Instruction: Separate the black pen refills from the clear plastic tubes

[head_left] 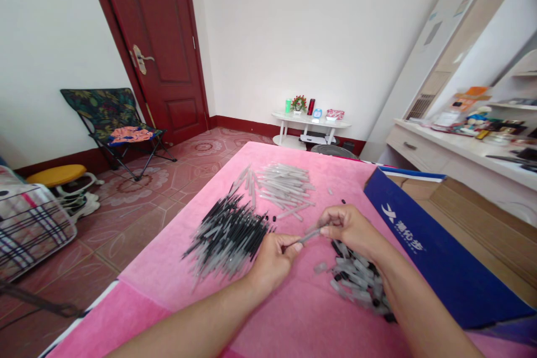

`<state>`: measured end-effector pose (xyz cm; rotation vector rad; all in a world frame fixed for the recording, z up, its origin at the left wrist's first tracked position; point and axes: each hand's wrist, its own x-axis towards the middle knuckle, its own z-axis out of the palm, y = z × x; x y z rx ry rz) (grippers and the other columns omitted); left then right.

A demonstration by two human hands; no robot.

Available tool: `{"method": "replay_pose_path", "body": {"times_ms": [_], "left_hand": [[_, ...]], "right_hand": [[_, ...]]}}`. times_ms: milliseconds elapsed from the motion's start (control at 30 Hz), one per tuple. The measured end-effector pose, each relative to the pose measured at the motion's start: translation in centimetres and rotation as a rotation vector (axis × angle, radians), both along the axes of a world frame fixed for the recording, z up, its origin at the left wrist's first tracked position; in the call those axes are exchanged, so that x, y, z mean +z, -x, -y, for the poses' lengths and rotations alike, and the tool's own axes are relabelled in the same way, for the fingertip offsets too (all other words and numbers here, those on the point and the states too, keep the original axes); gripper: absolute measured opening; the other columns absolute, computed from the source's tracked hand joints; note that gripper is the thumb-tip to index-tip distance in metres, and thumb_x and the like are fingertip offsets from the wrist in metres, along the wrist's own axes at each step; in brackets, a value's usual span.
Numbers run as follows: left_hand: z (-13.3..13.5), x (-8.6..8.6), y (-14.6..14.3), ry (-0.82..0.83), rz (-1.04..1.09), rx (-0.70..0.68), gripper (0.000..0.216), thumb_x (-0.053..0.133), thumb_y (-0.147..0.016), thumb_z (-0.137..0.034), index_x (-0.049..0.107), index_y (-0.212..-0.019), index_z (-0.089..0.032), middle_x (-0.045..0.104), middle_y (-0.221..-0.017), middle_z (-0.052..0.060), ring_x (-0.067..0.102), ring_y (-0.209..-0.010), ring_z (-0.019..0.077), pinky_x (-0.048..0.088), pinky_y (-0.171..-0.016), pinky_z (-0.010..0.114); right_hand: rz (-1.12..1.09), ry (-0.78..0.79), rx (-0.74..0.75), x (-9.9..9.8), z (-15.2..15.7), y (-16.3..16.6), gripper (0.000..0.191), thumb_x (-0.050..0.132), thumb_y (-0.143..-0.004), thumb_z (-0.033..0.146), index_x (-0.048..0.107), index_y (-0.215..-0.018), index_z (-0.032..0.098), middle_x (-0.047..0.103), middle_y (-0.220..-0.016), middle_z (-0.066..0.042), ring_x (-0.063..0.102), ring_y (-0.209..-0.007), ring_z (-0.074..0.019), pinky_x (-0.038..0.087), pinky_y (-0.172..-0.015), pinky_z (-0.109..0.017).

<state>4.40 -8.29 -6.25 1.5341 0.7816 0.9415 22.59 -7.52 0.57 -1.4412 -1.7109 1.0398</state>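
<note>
My left hand [280,251] pinches one end of a slim greyish translucent pen [309,235], and the fingers of my right hand [342,225] are closed around its other end. The pen is held just above the pink cloth. To the left of my left hand lies a heap of black-and-clear pen refills [229,238]. Behind it is a pile of whitish translucent pen barrels [285,184]. Partly under my right forearm, clear pen caps [356,277] lie heaped with small black pieces.
A pink cloth [268,313] covers the table. An open blue cardboard box [423,251] stands at its right edge, beside a cluttered white dresser [419,142]. A folding chair [113,117] and a yellow stool [56,173] stand on the floor to the left.
</note>
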Motion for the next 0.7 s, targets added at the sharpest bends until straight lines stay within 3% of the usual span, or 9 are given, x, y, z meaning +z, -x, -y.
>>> {"method": "replay_pose_path", "body": {"times_ms": [300, 500, 700], "left_hand": [[0.0, 0.0, 0.0, -0.01, -0.045, 0.01, 0.027, 0.045, -0.076, -0.024, 0.051, -0.053, -0.012, 0.031, -0.05, -0.004, 0.025, -0.054, 0.0085, 0.018, -0.049, 0.022], [-0.2, -0.3, -0.3, -0.028, -0.097, -0.003, 0.026, 0.045, -0.076, -0.026, 0.061, -0.061, -0.012, 0.04, -0.051, -0.003, 0.03, -0.052, 0.0087, 0.022, -0.048, 0.022], [0.1, 0.0, -0.3, -0.011, -0.068, 0.032, 0.031, 0.05, -0.075, -0.037, 0.064, -0.068, -0.011, 0.051, -0.054, 0.0, 0.041, -0.049, 0.0094, 0.03, -0.048, 0.022]], "right_hand": [[0.071, -0.018, 0.018, -1.0, -0.2, 0.0, 0.002, 0.056, -0.057, 0.014, 0.056, -0.059, 0.015, 0.052, -0.049, 0.004, 0.042, -0.044, -0.0072, 0.03, -0.044, -0.019], [0.475, -0.169, 0.09, -0.8, 0.0, -0.2, 0.017, 0.053, -0.064, 0.017, 0.068, -0.073, 0.021, 0.068, -0.075, -0.002, 0.057, -0.07, -0.0162, 0.038, -0.061, -0.024], [0.838, -0.32, 0.19, 1.5, 1.7, 1.7, 0.011, 0.059, -0.06, 0.014, 0.064, -0.053, 0.021, 0.064, -0.061, -0.004, 0.055, -0.071, -0.0189, 0.035, -0.063, -0.027]]}}
